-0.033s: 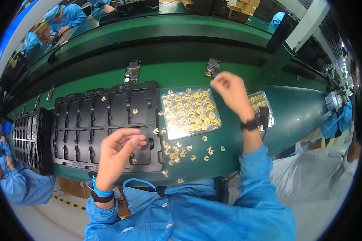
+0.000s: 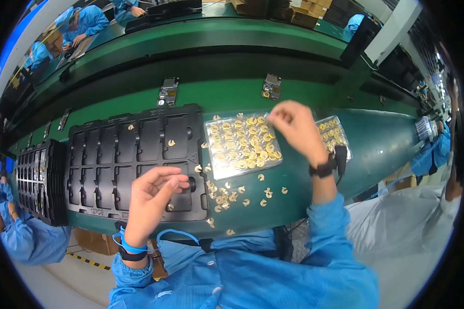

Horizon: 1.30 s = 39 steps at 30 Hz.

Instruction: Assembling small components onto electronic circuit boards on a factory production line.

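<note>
Matt black plastic tray (image 2: pixel 152 136), glossy clear plastic pack (image 2: pixel 222 169), shiny yellow discs (image 2: pixel 263 154), smooth green bench (image 2: pixel 381 134).

Electronics assembly workshop: circuit boards (image 2: pixel 168 90), black moulded trays (image 2: pixel 197 154), co-workers (image 2: pixel 90 21) in blue smocks (image 2: pixel 38 244).

The table (image 2: pixel 301 175) bears a black tray (image 2: pixel 113 165) under the left hand (image 2: pixel 152 203). A clear tray (image 2: pixel 223 171) and tan pieces (image 2: pixel 233 197) lie rightward.

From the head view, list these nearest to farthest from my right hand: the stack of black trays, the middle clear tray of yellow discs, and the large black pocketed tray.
From your right hand:
1. Middle clear tray, immediately to its left.
2. Large black pocketed tray, farther left, past the clear one.
3. Stack of black trays, at far left.
</note>
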Available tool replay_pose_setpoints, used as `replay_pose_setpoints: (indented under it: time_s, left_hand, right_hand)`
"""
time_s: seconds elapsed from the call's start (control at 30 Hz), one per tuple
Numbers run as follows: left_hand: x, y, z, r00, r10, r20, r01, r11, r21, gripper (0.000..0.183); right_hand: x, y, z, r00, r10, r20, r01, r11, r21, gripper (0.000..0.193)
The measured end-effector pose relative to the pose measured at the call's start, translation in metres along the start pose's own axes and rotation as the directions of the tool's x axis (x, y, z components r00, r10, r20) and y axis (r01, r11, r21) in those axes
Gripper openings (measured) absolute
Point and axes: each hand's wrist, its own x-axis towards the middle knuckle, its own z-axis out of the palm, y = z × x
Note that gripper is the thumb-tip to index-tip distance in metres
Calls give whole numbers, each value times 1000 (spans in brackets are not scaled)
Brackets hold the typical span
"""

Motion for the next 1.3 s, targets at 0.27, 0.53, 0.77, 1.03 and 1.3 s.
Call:
replay_pose_setpoints:
  time_s: [0.27,0.53,0.77,1.03,1.3]
  left_hand:
    - [-11,-7,40,991,-55,125,64,996,-67,20]
    - [-37,1,80,995,67,-67,-87,931,-355,27]
    - [-46,-19,86,943,267,-201,-316,909,-274,17]
    - [-48,-7,66,719,688,-101,-584,676,450,19]
    - [-47,-9,64,704,710,-35,-607,626,490,24]
  right_hand:
    - [-63,-3,3,990,-59,-127,28,971,-236,15]
    - [-111,-105,37,998,13,-60,31,737,675,15]
    - [-140,-136,83,998,49,-25,-2,488,873,18]
    - [-129,-141,65,959,-264,-108,285,875,393,21]
    - [-134,-145,69,957,-267,-113,290,888,356,17]
